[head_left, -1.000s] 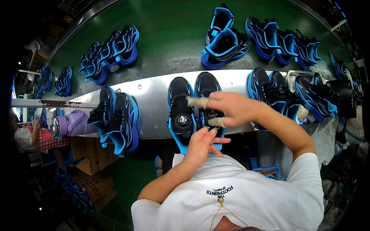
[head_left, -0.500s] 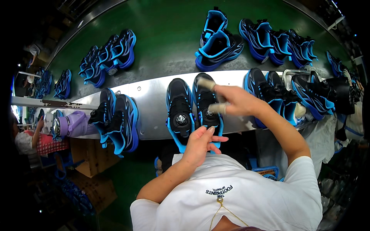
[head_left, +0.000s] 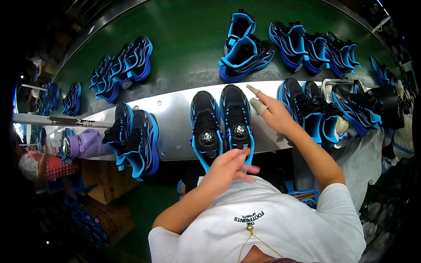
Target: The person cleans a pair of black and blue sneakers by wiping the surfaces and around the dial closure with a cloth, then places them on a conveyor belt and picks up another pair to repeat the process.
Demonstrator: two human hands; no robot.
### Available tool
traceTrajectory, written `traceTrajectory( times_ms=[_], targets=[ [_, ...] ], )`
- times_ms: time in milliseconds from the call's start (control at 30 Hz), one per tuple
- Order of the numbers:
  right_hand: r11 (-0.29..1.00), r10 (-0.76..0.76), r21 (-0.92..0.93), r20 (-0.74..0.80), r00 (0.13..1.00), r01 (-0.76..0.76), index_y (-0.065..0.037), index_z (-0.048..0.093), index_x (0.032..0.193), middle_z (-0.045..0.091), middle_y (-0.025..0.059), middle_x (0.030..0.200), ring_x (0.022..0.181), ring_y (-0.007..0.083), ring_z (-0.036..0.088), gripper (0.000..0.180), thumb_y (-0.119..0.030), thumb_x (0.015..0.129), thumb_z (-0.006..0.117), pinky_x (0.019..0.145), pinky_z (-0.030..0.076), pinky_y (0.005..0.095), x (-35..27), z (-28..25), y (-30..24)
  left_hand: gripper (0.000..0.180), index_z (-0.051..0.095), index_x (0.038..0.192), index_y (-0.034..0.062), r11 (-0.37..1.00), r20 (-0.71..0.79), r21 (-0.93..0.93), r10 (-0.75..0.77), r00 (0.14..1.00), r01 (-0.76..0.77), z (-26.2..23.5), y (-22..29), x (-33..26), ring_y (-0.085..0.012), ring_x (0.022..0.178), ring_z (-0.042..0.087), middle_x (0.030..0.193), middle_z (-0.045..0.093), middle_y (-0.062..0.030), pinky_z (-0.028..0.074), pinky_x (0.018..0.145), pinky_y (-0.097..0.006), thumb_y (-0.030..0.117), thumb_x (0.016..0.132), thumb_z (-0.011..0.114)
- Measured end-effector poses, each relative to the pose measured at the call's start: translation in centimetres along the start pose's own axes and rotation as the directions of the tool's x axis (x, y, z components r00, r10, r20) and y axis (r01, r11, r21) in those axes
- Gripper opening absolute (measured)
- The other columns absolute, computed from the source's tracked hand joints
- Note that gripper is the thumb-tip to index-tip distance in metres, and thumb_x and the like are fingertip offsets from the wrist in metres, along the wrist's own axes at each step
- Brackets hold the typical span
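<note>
In front of me a pair of black-and-blue sneakers stands side by side, toes pointing away: the left sneaker [head_left: 205,115] and the right sneaker [head_left: 237,109]. Each carries a round dial on its tongue. My left hand [head_left: 229,170] is at the heel end of the right sneaker, fingers spread and slightly blurred; whether it touches the collar I cannot tell. To the right of that sneaker, my right hand [head_left: 272,111] is held apart from it over the metal ledge, fingers apart and empty. Pale finger covers sit on two of its fingertips.
More sneakers flank the pair on the metal ledge [head_left: 173,127]: one pair [head_left: 140,140] at left, several at right by a metal tray [head_left: 326,90]. Others stand on the green surface [head_left: 188,39] beyond. A purple bottle [head_left: 87,143] and another person [head_left: 48,164] are at far left.
My right hand has moved off the right sneaker, out to its right side. My left hand stays by the heel, slightly lower. The pair remains in place.
</note>
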State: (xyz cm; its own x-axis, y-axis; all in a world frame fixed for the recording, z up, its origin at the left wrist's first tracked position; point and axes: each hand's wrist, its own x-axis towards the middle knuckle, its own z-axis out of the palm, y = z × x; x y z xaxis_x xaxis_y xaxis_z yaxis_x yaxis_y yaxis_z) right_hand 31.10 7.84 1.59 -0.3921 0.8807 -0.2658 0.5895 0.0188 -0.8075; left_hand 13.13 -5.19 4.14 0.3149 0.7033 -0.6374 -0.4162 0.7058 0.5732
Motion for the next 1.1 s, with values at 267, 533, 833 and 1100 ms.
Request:
traceTrajectory(
  times_ms=[267, 533, 833, 1100],
  targets=[
    [0.886, -0.429, -0.235, -0.094, 0.898, 0.399, -0.011, 0.046, 0.143, 0.042, 0.0227, 0.135, 0.117, 0.0401, 0.046, 0.082, -0.037, 0.073, 0.078, 0.103, 0.04, 0.0463, -3.2, 4.1, 0.6, 0.031, 0.065, 0.089, 0.0023, -0.386, 0.42, 0.896, 0.579, 0.699, -0.218, -0.1, 5.1, 4.3, -0.0332, 0.064, 0.064, 0.085, 0.066, -0.0157, 0.051, 0.059, -0.04, 0.033, 0.089, 0.064],
    [0.931, -0.353, -0.137, -0.107, 0.929, 0.338, -0.014, 0.047, 0.144, 0.035, 0.022, 0.146, 0.128, 0.042, 0.039, 0.078, -0.021, 0.071, 0.075, 0.109, 0.033, 0.0478, -3.0, 5.1, 2.6, 0.041, 0.069, 0.07, 0.0039, -0.401, 0.342, 0.892, 0.295, 0.892, -0.21, 0.6, 6.5, 7.3, -0.0304, 0.061, 0.065, 0.064, 0.065, -0.0132, 0.052, 0.058, -0.041, 0.043, 0.081, 0.065],
    [0.934, -0.351, -0.125, -0.122, 0.928, 0.336, -0.016, 0.047, 0.144, 0.038, 0.0205, 0.145, 0.123, 0.0403, 0.041, 0.082, -0.016, 0.067, 0.075, 0.106, 0.038, 0.0473, -2.9, 5.0, 3.3, 0.041, 0.069, 0.066, 0.0044, -0.447, 0.363, 0.866, 0.253, 0.897, -0.225, 1.2, 7.0, 7.6, -0.0312, 0.06, 0.065, 0.062, 0.065, -0.0137, 0.053, 0.059, -0.042, 0.043, 0.08, 0.064],
    [0.955, -0.291, 0.079, 0.073, 0.954, 0.286, -0.015, 0.041, 0.148, 0.031, 0.023, 0.149, 0.136, 0.0399, 0.032, 0.077, -0.033, 0.081, 0.075, 0.111, 0.032, 0.0452, -3.2, 1.9, 3.1, 0.036, 0.06, 0.102, 0.0054, -0.24, 0.564, 0.824, 0.447, 0.695, -0.514, -1.1, 6.0, 5.5, -0.0327, 0.091, 0.055, 0.093, 0.056, -0.012, 0.046, 0.079, -0.042, 0.014, 0.073, 0.079]
  ],
)
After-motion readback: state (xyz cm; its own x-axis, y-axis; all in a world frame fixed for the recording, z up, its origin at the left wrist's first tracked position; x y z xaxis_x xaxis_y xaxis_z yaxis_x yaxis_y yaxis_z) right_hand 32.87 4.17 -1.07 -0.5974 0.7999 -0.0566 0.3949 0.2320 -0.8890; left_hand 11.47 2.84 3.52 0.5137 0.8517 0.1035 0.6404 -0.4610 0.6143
